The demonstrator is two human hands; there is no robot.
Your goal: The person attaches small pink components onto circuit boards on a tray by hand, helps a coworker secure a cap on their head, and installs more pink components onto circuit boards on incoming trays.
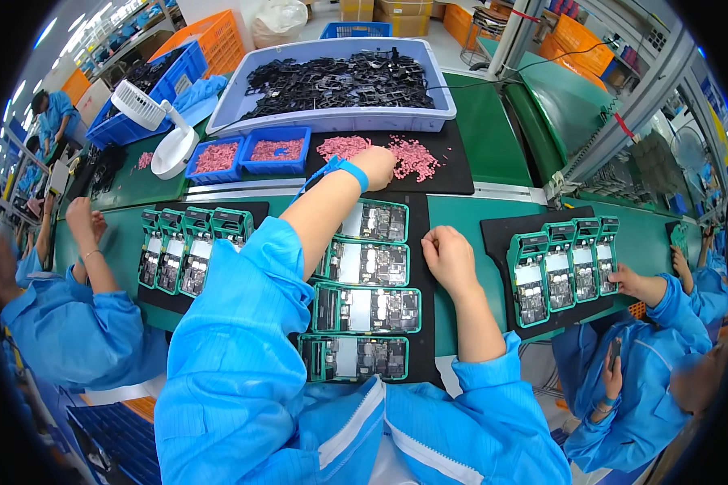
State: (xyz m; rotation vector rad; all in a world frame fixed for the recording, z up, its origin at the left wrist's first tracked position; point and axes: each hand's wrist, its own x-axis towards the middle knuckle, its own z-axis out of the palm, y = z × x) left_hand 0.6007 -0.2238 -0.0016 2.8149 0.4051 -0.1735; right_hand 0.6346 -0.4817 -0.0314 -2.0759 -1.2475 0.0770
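In the head view, we see our left hand (374, 167) reaching far forward, its fingers pointing down where the left pink pile (341, 147) and the right pink pile (415, 159) nearly meet on the rear black mat (455, 139). The fingertips are hidden, so we cannot tell whether they are pinching a piece or released. The small pink pieces lie right at these fingers, too tiny for us to make out any long axis.

Our right hand (451, 257) is well apart from the piles, on the near side by the green counter (479, 217). Its fingers are loosely curled; we see nothing in them, though the palm side is hidden.

Between our arms, four green-framed units (366, 309) with exposed circuit boards lie in a column, long axes running left to right. From our left fingers they lie back toward our body; from our right fingers, to the left. Our right hand is just beside the second unit from the far end, not touching it, while our left forearm passes over the farthest units' left ends.
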